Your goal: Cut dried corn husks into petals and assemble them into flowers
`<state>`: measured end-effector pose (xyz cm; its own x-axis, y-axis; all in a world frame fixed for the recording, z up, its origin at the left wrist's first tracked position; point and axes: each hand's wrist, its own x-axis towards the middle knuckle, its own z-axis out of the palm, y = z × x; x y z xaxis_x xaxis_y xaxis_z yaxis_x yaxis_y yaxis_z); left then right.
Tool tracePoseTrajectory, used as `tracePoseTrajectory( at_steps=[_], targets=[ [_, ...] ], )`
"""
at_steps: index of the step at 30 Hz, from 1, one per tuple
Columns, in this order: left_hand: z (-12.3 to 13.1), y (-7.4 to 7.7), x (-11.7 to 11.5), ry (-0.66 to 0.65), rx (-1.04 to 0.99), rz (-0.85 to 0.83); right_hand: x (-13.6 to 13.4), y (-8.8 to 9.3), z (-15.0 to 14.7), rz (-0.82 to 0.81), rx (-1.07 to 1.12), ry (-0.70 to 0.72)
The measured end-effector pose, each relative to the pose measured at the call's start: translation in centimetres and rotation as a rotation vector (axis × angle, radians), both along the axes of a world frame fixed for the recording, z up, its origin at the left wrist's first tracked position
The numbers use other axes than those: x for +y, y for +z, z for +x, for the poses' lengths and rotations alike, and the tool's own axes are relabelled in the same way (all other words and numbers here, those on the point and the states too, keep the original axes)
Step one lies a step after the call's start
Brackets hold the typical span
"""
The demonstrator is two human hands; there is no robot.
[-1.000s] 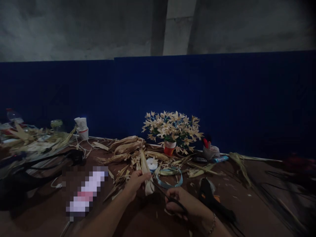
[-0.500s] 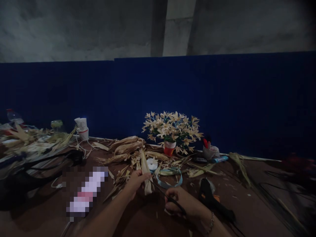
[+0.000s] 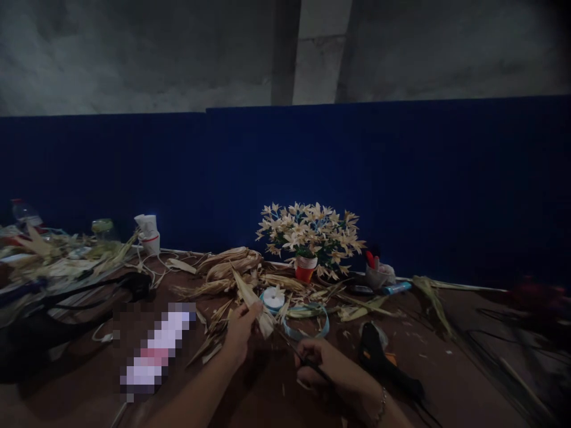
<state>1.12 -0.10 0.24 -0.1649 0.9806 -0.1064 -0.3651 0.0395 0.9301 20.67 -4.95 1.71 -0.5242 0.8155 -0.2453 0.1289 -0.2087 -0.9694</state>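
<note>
Closed around a dry corn husk (image 3: 248,292), my left hand (image 3: 242,329) holds it up over the table, its pointed end tilted to the upper left. My right hand (image 3: 314,362) grips dark-handled scissors (image 3: 306,360), whose blades point toward the husk's lower end; whether they touch it is too dark to tell. Just beyond the husk lies a white spool with blue ribbon (image 3: 273,299). A loop of light-blue ribbon (image 3: 327,326) sits to its right. Behind stands a red and white cup (image 3: 306,269) of pale star-shaped flowers (image 3: 312,232).
Heaped husks (image 3: 234,261) lie behind my left hand. A black glue gun (image 3: 388,362) rests right of my right hand. On the left are a lit phone, blurred out (image 3: 158,351), and a black bag-like item (image 3: 53,333). A blue partition (image 3: 178,172) stands behind the table.
My left hand has shifted slightly left and tilted the husk from nearly upright to leaning left, uncovering more of the ribbon spool. My right hand with the scissors has barely moved.
</note>
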Motion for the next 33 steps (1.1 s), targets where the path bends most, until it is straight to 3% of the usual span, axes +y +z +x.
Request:
tracePoseTrajectory(
  at_steps=[2, 6, 11, 14, 20, 25, 28, 33],
  targets=[
    [0.2, 0.0, -0.2, -0.015, 0.001, 0.032, 0.0, -0.1, -0.5, 0.009, 0.090, -0.057],
    [1.0, 0.3, -1.2, -0.070, 0.054, 0.052, 0.6, -0.6, -2.2, 0.148, 0.368, -0.337],
    [2.5, 0.4, -2.6, -0.250, 0.027, 0.055, 0.9, -0.7, -3.3, 0.242, 0.313, -0.520],
    [2.6, 0.2, -2.5, -0.275, 0.009, 0.046, 1.1, -1.1, -2.9, 0.220, 0.266, -0.508],
    [1.0, 0.2, -1.1, -0.096, 0.021, 0.033, 1.9, -1.9, -1.6, 0.229, 0.196, -0.493],
    [0.6, 0.8, -1.0, -0.087, -0.103, 0.027, 1.6, -1.0, -0.4, 0.446, -0.113, -0.464],
    [0.7, 1.2, -1.2, -0.085, -0.175, -0.003, 1.2, -0.9, -0.3, 0.515, -0.174, -0.441],
    [0.6, 1.5, -1.2, -0.052, -0.221, 0.024, 0.4, -1.5, -1.2, 0.168, 0.027, -0.289]
  ],
)
